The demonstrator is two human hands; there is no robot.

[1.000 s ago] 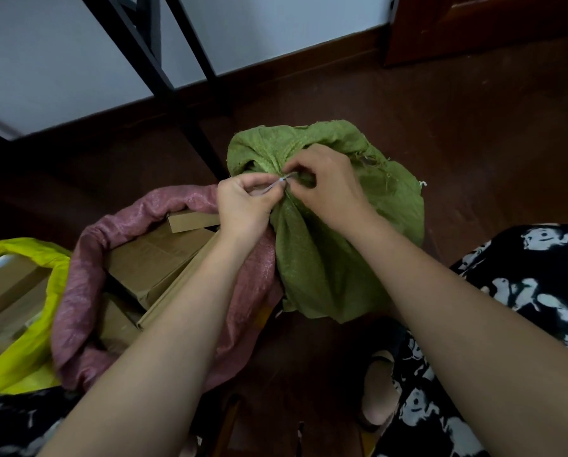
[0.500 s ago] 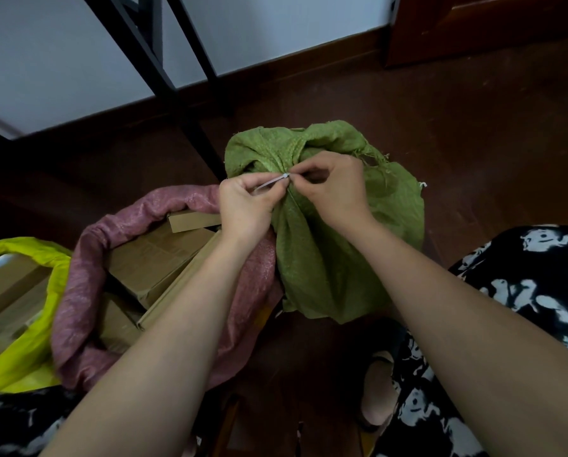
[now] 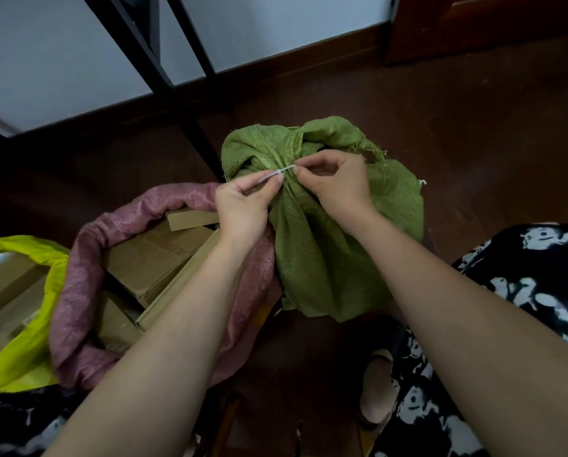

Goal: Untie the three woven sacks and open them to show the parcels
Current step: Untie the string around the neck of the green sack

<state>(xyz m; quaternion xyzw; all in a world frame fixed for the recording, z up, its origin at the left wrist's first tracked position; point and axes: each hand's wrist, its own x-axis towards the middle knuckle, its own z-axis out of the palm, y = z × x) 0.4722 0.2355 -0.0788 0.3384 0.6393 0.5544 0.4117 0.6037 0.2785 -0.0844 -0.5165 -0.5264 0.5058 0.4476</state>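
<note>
Nearest us, on the dark floor [image 3: 474, 127], our left hand [image 3: 243, 209] pinches the white tie [image 3: 272, 174] while our right hand [image 3: 335, 183] pinches the knot at the green sack [image 3: 325, 258]'s bunched neck. Beside it the pink sack [image 3: 78, 291] and yellow sack [image 3: 28, 351] gape open, showing cardboard parcels [image 3: 150, 255].

home rm — dark wood floor [image 3: 457, 133] | skirting board [image 3: 276, 65] | wood door [image 3: 490, 21]

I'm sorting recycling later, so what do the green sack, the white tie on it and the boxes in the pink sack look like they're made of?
Green sack: apparently woven plastic, matte, with a visible weave and frayed threads at its mouth. White tie: likely plastic, a thin flat smooth strip, pinched by both hands. Boxes: plain brown cardboard, matte, with folded edges.
</note>
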